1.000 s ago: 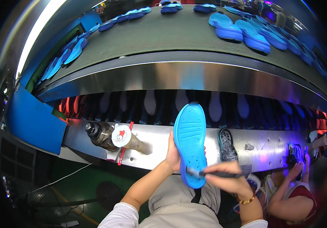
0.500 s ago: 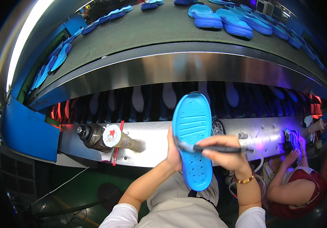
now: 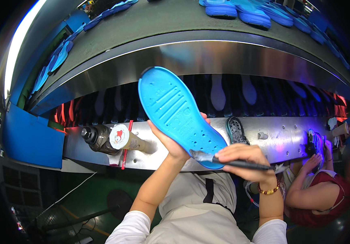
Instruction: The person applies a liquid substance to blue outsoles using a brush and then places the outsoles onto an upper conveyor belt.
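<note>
My left hand grips a bright blue shoe sole from beneath, its thumb along the left edge. The sole's broad end, with a dark patch on its rim, points to the upper left; the holed narrower end slants toward me on the right. Closed round the dark handle of a brush is my right hand, with a beaded bracelet at the wrist. The grey bristles meet the sole's near edge by the narrower end. Fingers of my left hand also show at the sole's right side.
A metal bench bears a dark bottle, a lidded cup, a red strip and a dark perforated shoe upper. Beyond, blue soles lie on a green conveyor belt. At right a co-worker handles a shoe.
The sole has tilted, its broad end swinging to the upper left. The brush has moved from the left edge near mid-sole to the near edge by the narrower end.
</note>
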### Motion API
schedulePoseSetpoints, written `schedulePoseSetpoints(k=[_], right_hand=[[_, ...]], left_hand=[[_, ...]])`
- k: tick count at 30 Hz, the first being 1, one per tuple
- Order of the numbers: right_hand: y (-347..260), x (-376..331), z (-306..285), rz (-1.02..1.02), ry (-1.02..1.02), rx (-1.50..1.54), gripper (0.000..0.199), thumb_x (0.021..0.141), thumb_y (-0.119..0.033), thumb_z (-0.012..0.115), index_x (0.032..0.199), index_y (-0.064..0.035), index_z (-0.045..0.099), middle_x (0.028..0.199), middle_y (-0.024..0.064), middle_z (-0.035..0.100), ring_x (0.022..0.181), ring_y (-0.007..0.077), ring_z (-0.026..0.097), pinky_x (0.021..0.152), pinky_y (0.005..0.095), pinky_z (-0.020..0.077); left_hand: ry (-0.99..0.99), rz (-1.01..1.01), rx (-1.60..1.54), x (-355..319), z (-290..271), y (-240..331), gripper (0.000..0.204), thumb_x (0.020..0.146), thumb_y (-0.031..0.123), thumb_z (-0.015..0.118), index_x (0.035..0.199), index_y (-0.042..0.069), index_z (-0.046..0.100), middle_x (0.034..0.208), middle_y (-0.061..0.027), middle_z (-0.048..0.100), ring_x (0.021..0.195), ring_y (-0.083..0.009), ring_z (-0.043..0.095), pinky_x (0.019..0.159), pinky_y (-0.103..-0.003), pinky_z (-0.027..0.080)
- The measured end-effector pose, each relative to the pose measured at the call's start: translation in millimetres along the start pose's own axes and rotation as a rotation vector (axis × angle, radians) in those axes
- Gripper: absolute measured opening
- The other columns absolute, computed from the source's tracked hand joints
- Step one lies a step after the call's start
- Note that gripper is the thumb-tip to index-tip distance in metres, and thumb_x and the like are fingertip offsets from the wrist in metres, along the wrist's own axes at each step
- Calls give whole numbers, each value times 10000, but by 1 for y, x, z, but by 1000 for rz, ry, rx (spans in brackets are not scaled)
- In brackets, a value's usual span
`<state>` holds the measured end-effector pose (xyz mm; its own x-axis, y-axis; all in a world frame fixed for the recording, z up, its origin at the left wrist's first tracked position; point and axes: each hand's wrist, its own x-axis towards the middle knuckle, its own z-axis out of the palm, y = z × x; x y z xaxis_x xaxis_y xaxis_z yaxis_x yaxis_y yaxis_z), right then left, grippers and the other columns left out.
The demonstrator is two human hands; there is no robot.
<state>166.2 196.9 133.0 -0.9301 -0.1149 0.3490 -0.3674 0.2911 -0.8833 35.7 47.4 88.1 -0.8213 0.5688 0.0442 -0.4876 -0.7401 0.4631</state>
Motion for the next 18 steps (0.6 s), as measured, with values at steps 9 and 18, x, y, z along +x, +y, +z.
schedulePoseSetpoints(k=[9, 18], right_hand=[[10, -15, -1, -28, -39, 123, 264, 654, 16, 716, 912, -9, 667, 940, 117, 664, 932, 238, 599, 840, 337, 470], [7, -23, 33, 201, 381, 646, 233, 742, 24, 645, 966, 71, 603, 975, 195, 634, 933, 226, 612, 875, 314, 461]], left_hand=[[-60, -18, 9, 0, 15, 25, 988, 701, 830, 153, 1165, 17, 468, 934, -224, 594, 789, -347, 599, 738, -471, 496], [-283, -128, -1, -41, 6, -8, 836, 815, 641, 351, 1367, 21, 242, 1316, -197, 397, 1145, -332, 471, 970, -454, 378]])
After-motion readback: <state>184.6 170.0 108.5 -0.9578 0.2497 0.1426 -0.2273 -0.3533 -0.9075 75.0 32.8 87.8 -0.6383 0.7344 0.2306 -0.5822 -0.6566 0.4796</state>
